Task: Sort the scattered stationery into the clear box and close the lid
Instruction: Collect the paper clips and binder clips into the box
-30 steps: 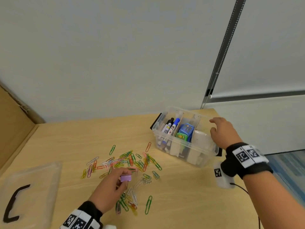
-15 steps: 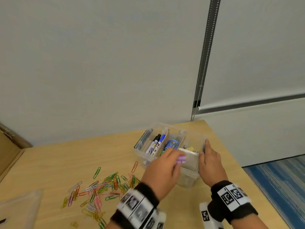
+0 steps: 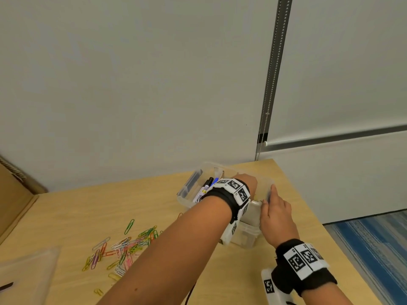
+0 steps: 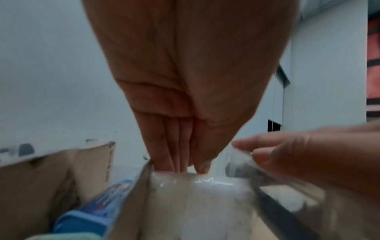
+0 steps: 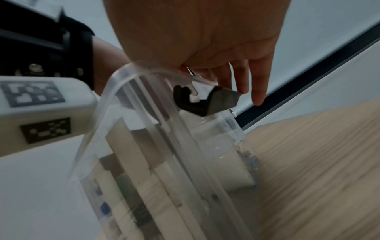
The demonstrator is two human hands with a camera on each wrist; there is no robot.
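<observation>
The clear box (image 3: 187,195) stands at the table's far right corner with markers (image 3: 208,184) upright in it. My left hand (image 3: 247,182) reaches down into its right part. In the left wrist view the left hand's (image 4: 180,167) fingers are straight and bunched with the thumb, their tips hidden behind a clear edge. No purple piece shows. My right hand (image 3: 272,205) grips the box's right end wall (image 5: 144,129), with fingers (image 5: 242,84) over the black latch (image 5: 205,102). Coloured paper clips (image 3: 127,245) lie scattered on the table to the left.
The clear lid (image 3: 24,274) lies at the near left. A cardboard box (image 3: 13,201) stands at the far left. The wall runs just behind the clear box, and the table's right edge (image 3: 319,223) is close to my right hand. Cardboard dividers (image 4: 41,178) split the box.
My left hand carried a small purple piece from the paper clips to the box and now dips inside it. My right hand stayed on the box's right end.
</observation>
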